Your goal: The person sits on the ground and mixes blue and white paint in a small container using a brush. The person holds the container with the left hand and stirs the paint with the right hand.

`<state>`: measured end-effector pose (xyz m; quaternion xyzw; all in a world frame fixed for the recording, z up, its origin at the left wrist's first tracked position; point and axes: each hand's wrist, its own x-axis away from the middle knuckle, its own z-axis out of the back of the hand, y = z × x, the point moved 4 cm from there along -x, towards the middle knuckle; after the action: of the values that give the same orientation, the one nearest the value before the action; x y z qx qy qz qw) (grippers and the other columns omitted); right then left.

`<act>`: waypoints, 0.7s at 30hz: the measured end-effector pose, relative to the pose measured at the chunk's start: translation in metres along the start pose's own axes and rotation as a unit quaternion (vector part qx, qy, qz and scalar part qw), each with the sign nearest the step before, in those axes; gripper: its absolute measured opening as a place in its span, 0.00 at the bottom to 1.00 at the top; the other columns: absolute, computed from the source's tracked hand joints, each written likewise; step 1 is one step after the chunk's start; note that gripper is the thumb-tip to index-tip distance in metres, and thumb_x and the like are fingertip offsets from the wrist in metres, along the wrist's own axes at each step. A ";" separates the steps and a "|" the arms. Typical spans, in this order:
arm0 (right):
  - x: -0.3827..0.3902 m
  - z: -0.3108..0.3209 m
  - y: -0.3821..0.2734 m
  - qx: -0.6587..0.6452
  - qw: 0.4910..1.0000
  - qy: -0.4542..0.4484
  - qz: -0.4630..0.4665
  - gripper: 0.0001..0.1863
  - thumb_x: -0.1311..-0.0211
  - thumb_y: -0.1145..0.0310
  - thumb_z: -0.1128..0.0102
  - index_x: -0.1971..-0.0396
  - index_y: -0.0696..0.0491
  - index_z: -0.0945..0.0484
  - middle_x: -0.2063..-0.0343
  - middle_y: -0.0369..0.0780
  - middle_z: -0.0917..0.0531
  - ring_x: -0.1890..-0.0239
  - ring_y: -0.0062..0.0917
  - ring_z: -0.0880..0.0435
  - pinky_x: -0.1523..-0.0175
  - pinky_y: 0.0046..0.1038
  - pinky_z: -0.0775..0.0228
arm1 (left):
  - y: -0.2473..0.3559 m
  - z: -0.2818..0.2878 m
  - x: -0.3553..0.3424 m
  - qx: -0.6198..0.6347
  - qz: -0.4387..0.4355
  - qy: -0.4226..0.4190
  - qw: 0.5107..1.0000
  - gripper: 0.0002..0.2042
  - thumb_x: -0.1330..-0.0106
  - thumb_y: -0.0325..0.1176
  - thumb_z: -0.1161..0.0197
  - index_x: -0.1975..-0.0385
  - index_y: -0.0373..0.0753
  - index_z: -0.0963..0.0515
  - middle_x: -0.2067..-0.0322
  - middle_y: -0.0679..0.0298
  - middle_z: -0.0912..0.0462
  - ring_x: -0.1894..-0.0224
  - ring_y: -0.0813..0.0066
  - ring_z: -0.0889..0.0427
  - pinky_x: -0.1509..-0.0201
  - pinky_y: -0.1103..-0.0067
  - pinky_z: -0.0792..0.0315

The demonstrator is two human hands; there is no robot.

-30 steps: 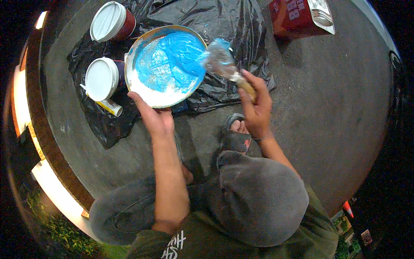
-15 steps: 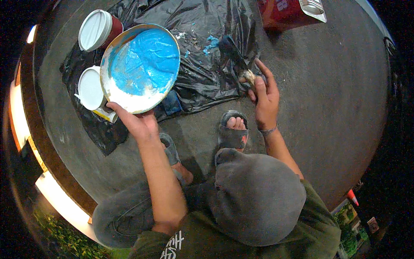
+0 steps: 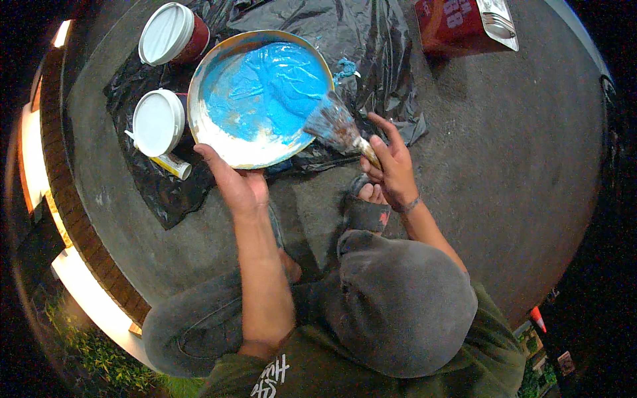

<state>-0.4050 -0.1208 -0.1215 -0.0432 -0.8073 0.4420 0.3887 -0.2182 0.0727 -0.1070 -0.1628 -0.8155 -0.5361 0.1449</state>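
A round, shallow pan (image 3: 229, 48) is held tilted by my left hand (image 3: 235, 189), thumb at its near rim and fingers underneath, mostly hidden. Bright blue paste (image 3: 292, 76) covers most of the pan, with white paste (image 3: 235, 151) along the near side. My right hand (image 3: 396, 169) grips a putty knife (image 3: 336, 125) by its short handle, index finger stretched out. The wide, smeared blade overlaps the pan's right rim; whether it touches the paste I cannot tell.
Black plastic sheeting (image 3: 166, 199) lies on the grey floor under two white-lidded tubs (image 3: 159, 123) and a yellow-and-white tube (image 3: 174, 166). A blue scrap (image 3: 345, 69) rests beyond the pan. A dark red square can (image 3: 454, 26) stands at far right. My sandalled foot (image 3: 368, 213) is below the knife.
The putty knife has swung left and turned, its blade now at the pan's right edge rather than over the sheeting. The pan has shifted slightly right.
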 end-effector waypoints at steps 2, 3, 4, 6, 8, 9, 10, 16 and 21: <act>0.007 0.009 0.005 0.034 0.998 0.048 0.003 0.26 0.25 0.63 0.44 0.30 0.45 0.35 0.76 0.32 0.20 0.80 0.11 0.29 0.80 0.15 0.47 | -0.001 -0.002 0.000 -0.002 0.004 -0.001 1.000 0.44 0.30 0.70 0.52 0.24 0.42 0.47 0.26 0.60 0.41 0.26 0.60 0.40 0.24 0.62 0.41; 0.008 0.025 0.015 0.059 0.997 0.048 0.015 0.26 0.25 0.63 0.44 0.30 0.45 0.35 0.75 0.32 0.20 0.79 0.11 0.30 0.79 0.15 0.46 | 0.000 -0.002 0.000 0.002 0.008 -0.004 1.000 0.44 0.30 0.70 0.52 0.24 0.42 0.46 0.26 0.60 0.41 0.26 0.60 0.40 0.24 0.62 0.41; 0.011 0.032 0.015 0.085 0.995 0.048 0.025 0.25 0.25 0.63 0.44 0.31 0.45 0.34 0.75 0.31 0.20 0.79 0.10 0.30 0.79 0.15 0.46 | 0.002 -0.003 0.000 0.007 0.014 -0.005 1.000 0.45 0.30 0.70 0.52 0.24 0.42 0.46 0.26 0.61 0.41 0.26 0.61 0.40 0.24 0.61 0.41; 0.018 0.042 0.010 0.092 0.991 0.096 0.018 0.24 0.25 0.63 0.43 0.32 0.47 0.32 0.75 0.31 0.20 0.77 0.10 0.30 0.75 0.15 0.43 | 0.005 -0.007 0.003 0.013 0.017 -0.007 1.000 0.45 0.31 0.71 0.52 0.24 0.43 0.46 0.26 0.61 0.41 0.26 0.61 0.40 0.25 0.61 0.41; 0.024 0.039 -0.006 0.140 0.971 0.165 0.105 0.24 0.26 0.62 0.42 0.32 0.47 0.31 0.76 0.29 0.21 0.76 0.09 0.29 0.72 0.15 0.42 | 0.006 -0.008 0.005 0.009 0.014 -0.009 1.000 0.45 0.31 0.71 0.52 0.24 0.43 0.46 0.26 0.62 0.41 0.25 0.61 0.40 0.25 0.61 0.41; 0.027 0.038 -0.017 0.168 0.957 0.179 0.151 0.25 0.27 0.65 0.41 0.32 0.49 0.32 0.68 0.33 0.18 0.71 0.13 0.26 0.65 0.17 0.34 | 0.006 -0.011 0.004 0.004 0.016 -0.012 1.000 0.45 0.31 0.71 0.52 0.24 0.44 0.46 0.26 0.62 0.41 0.25 0.60 0.40 0.25 0.61 0.41; 0.027 0.032 -0.024 0.199 0.937 0.175 0.227 0.26 0.28 0.67 0.40 0.32 0.49 0.31 0.65 0.35 0.18 0.68 0.15 0.25 0.61 0.19 0.32 | 0.006 -0.013 0.005 0.000 0.018 -0.014 1.000 0.45 0.31 0.72 0.52 0.24 0.44 0.46 0.26 0.62 0.41 0.25 0.60 0.40 0.25 0.61 0.41; 0.013 -0.036 -0.037 0.308 0.886 0.078 0.337 0.26 0.31 0.73 0.39 0.34 0.53 0.30 0.49 0.44 0.19 0.50 0.29 0.19 0.42 0.31 0.28 | 0.006 -0.013 0.010 0.056 0.061 0.003 0.997 0.42 0.30 0.67 0.49 0.25 0.45 0.44 0.27 0.63 0.39 0.27 0.59 0.37 0.24 0.58 0.40; 0.005 -0.022 -0.024 0.401 0.825 0.094 0.386 0.27 0.34 0.75 0.38 0.34 0.51 0.26 0.51 0.46 0.15 0.51 0.36 0.14 0.45 0.33 0.24 | 0.005 -0.008 0.006 0.059 0.040 0.001 0.997 0.42 0.31 0.67 0.48 0.25 0.45 0.44 0.27 0.62 0.38 0.27 0.57 0.37 0.26 0.56 0.38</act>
<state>-0.3874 -0.1178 -0.0936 -0.2330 -0.4355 0.8346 0.2438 -0.2211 0.0675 -0.0975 -0.1861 -0.8386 -0.4806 0.1762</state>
